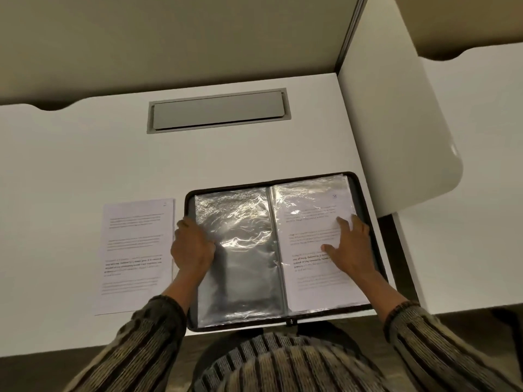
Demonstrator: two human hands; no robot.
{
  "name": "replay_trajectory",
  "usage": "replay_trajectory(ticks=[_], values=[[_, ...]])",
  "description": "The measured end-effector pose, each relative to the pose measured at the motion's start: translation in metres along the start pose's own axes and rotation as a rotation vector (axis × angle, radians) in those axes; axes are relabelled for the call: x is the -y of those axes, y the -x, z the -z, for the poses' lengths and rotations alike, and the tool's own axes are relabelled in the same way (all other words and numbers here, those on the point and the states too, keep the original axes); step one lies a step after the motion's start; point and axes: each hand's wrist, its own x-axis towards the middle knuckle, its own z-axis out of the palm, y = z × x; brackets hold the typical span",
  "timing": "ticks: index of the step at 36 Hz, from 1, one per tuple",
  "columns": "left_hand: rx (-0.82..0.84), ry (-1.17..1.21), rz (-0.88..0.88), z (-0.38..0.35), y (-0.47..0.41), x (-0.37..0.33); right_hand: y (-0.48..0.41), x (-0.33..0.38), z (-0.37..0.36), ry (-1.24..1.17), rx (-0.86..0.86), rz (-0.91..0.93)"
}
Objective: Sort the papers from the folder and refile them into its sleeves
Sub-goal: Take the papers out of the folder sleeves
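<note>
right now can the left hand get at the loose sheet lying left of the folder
Probably yes. The loose sheet lies flat on the desk right beside the left hand, which holds the left edge of the folder. Nothing sits on the sheet or between them.

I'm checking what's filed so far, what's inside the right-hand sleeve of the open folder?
A printed sheet shows through the clear right-hand sleeve. The right hand lies flat on it, covering part of the text. Any sheets behind it are hidden.
</note>
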Motion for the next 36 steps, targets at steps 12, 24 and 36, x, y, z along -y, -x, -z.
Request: replay_trajectory(ticks=[12,24,36], values=[[0.131,0.04,-0.617,-0.042,0.039,-0.081,-0.027,-0.001,0.016,-0.277,-0.145,-0.116],[0.324,-0.14,-0.807,-0.069,0.064,-0.126,-0.067,0.005,0.041,-0.188,-0.102,-0.053],[0.314,-0.066,-0.697,-0.067,0.064,-0.143,-0.081,0.009,0.05,-0.269,-0.344,0.078]])
